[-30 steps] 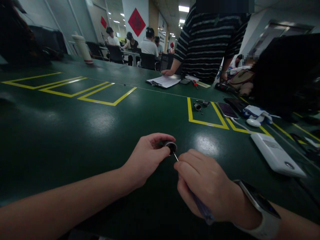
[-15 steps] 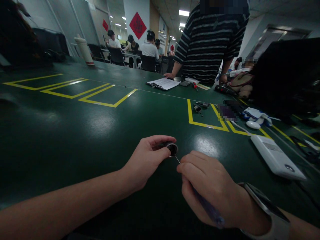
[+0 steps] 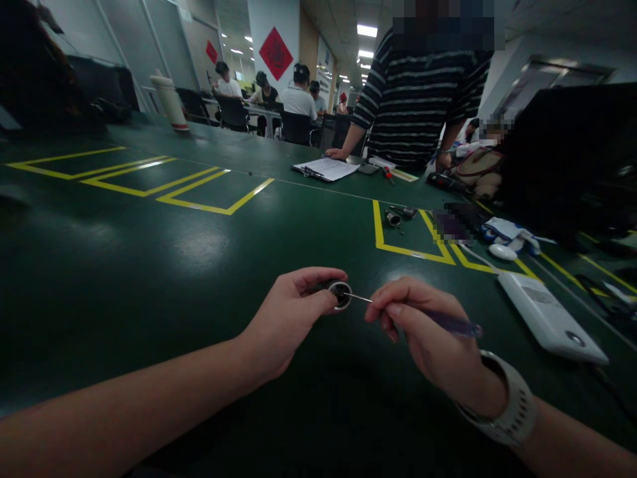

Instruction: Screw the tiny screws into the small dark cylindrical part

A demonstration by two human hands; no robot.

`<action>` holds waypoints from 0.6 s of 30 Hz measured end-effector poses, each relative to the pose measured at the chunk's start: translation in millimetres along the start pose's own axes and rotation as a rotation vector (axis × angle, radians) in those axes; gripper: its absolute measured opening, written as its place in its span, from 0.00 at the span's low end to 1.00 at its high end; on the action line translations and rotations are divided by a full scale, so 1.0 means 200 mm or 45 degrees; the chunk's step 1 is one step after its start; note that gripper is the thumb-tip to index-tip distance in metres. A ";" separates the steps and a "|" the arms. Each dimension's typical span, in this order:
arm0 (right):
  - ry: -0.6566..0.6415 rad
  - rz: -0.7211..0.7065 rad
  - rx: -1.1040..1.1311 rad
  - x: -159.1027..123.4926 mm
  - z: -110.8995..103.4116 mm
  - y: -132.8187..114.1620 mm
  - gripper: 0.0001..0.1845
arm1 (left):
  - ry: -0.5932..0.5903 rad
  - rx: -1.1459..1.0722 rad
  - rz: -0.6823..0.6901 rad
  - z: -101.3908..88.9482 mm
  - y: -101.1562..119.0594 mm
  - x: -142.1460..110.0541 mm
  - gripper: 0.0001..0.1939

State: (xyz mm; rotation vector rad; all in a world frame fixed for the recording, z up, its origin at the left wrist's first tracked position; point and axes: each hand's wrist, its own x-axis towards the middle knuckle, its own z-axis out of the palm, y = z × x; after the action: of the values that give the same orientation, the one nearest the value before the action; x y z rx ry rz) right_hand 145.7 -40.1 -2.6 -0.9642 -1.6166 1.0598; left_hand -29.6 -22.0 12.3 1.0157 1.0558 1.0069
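With a green table (image 3: 124,279) spread across the head view, a dark hollow cylinder (image 3: 340,292) is gripped below the frame's centre by the left hand (image 3: 284,320), and a thin-shafted tool (image 3: 452,323), tip at the cylinder's mouth, is pinched between fingers of the right hand (image 3: 430,332).

The right hand (image 3: 425,332) has rolled over, swinging the screwdriver (image 3: 462,325) from steeply slanted to nearly level.

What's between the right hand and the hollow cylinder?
In the head view, the thin metal shaft of a screwdriver-like tool spans that gap, its tip at the open end of the cylinder.
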 end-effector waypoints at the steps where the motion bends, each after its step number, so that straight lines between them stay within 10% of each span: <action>1: -0.038 -0.063 -0.129 0.00 0.00 -0.01 0.09 | -0.001 0.006 0.007 0.00 0.00 0.00 0.15; 9: -0.296 -0.580 -0.741 -0.01 0.02 -0.11 0.10 | 0.003 0.052 0.029 0.01 -0.01 0.01 0.15; 18: -0.425 -0.688 -0.995 0.00 0.05 -0.16 0.08 | -0.011 0.066 0.021 0.02 -0.02 0.02 0.14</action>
State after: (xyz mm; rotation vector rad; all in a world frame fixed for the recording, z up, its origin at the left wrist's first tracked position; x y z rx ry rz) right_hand 132.5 -52.8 24.6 -0.7566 -2.4702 0.1963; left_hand -25.1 -20.3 8.1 1.0716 1.0725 0.9925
